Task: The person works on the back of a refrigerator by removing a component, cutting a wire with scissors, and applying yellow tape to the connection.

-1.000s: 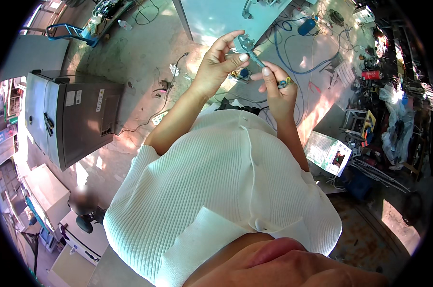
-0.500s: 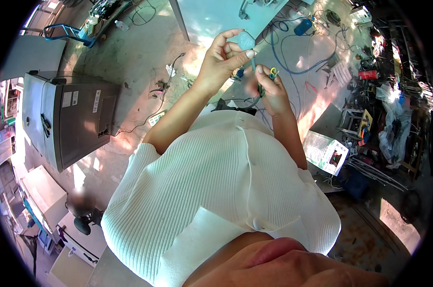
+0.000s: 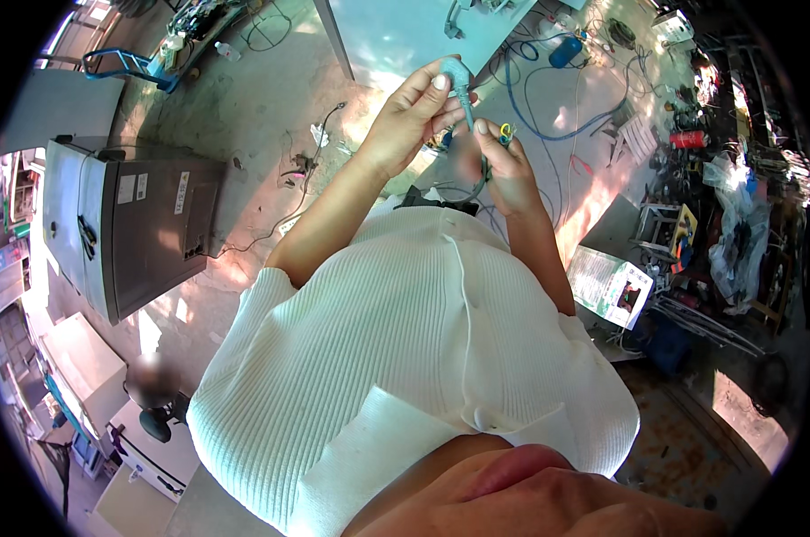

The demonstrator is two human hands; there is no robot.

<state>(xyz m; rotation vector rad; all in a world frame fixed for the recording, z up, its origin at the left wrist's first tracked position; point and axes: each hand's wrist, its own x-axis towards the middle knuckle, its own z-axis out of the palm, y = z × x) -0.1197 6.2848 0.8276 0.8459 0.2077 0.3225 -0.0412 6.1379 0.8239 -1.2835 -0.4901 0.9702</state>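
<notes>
A grey angled power plug [image 3: 455, 72] is held up ahead of my chest. My left hand [image 3: 415, 116] is closed around it, thumb pressed on its side. From the plug, the grey cord [image 3: 469, 112] runs down to my right hand [image 3: 507, 168], which pinches it between thumb and fingers. Thin yellow-green wire [image 3: 506, 132] sticks out above my right fingers. Below that hand, a length of the cord curves toward a dark item [image 3: 427, 197] at my shirt's front, partly hidden.
A light table [image 3: 378, 40] stands ahead. Blue hose [image 3: 593, 125] and cables loop over the floor to its right. On the left is a grey metal cabinet [image 3: 145, 224]; a dark cord [image 3: 306, 183] trails from it. Cluttered shelving [image 3: 736, 188] lines the right side.
My left hand has turned the plug, which now shows its curved side instead of its flat round face. My right hand has barely moved.
</notes>
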